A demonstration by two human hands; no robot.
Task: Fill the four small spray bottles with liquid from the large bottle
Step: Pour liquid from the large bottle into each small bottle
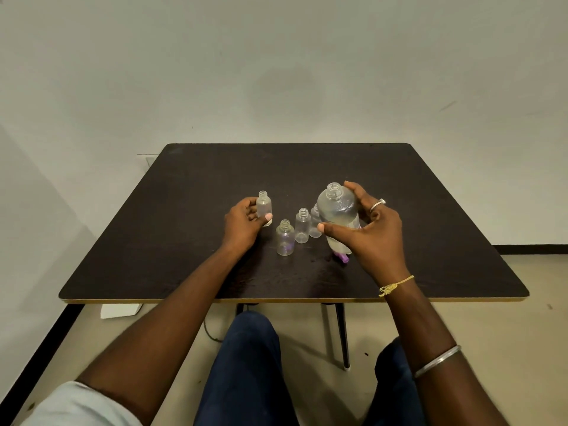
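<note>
Near the worktop (123, 287) front edge, three uncapped small bottles (285, 238) stand mid-worktop, seemingly unfilled. The right hand (367, 232) grasps the open large bottle (339, 216) beside them; the left hand (246, 222) grips the fourth small bottle (264, 207). Pouring looks barely begun.

Four small bottles are positioned upright on the surface (184, 186). The leftmost bottle (264, 207) is held by the left hand (242, 222). Three small bottles (301, 226) are grouped between it and the large bottle (338, 210), which is held at right by the right hand (372, 232).
</note>
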